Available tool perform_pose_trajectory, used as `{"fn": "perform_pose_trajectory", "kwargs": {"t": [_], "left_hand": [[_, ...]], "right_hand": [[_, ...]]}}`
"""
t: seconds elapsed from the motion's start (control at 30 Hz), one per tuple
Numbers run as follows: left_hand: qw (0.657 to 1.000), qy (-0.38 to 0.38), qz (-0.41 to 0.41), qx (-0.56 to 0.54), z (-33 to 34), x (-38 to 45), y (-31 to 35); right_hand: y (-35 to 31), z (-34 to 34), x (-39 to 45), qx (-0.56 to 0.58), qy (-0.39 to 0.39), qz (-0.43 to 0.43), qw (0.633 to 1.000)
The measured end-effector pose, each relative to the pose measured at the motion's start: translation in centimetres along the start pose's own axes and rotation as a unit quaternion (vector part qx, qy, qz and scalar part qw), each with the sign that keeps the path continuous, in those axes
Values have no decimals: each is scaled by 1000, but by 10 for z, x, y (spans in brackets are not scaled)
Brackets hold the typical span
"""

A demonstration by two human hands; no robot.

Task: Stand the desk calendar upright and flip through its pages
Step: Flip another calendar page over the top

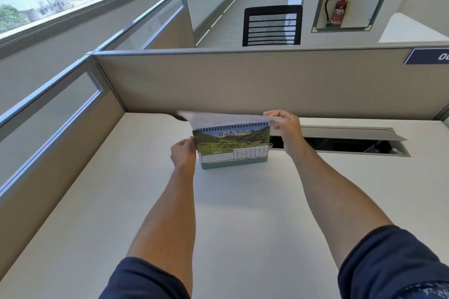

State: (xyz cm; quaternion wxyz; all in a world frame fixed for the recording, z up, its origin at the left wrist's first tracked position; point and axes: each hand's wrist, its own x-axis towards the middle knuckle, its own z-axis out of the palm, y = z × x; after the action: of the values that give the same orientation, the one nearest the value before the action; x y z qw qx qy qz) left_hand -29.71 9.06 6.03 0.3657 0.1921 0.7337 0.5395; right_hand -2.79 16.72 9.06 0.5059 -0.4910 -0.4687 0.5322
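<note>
At the top right corner of the calendar (233,147), the right hand (285,128) pinches the free edge of a lifted page (226,119) between thumb and fingers; the page lies nearly level over the spiral binding (232,126), midway through its turn. To the left of that hand, across the width of the calendar, the left hand (183,155) grips the calendar's left edge, thumb on the front face and the other fingers hidden behind, bracing it. Between the two hands the calendar stands upright on its base on the white table (218,213), its exposed page showing a mountain landscape and the heading JULY. Judged from this arrangement, the standing step is complete and the flipping is well advanced: about half the year's pages appear to be turned, and the later months remain. Just beyond and below the right hand, a cable tray (340,145) recessed in the table has its lid (345,132) raised; the dark interior holds what look like cables, too dim to identify. Farther out, a beige partition (243,82) closes the table's far side, and an office chair (272,25) stands behind it.
</note>
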Motion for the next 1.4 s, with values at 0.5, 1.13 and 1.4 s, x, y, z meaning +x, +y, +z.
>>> {"fn": "perform_pose_trajectory", "kwargs": {"t": [0.5, 1.13, 1.4], "left_hand": [[997, -79, -7, -8, -18, 0, 16], [799, -28, 378, 466, -11, -16, 11], [756, -49, 384, 528, -9, -25, 7]], "right_hand": [[20, -8, -3, -40, -2, -26, 999], [23, -7, -17, -533, -63, -359, 764], [27, -6, -17, -590, -99, -335, 728]]}}
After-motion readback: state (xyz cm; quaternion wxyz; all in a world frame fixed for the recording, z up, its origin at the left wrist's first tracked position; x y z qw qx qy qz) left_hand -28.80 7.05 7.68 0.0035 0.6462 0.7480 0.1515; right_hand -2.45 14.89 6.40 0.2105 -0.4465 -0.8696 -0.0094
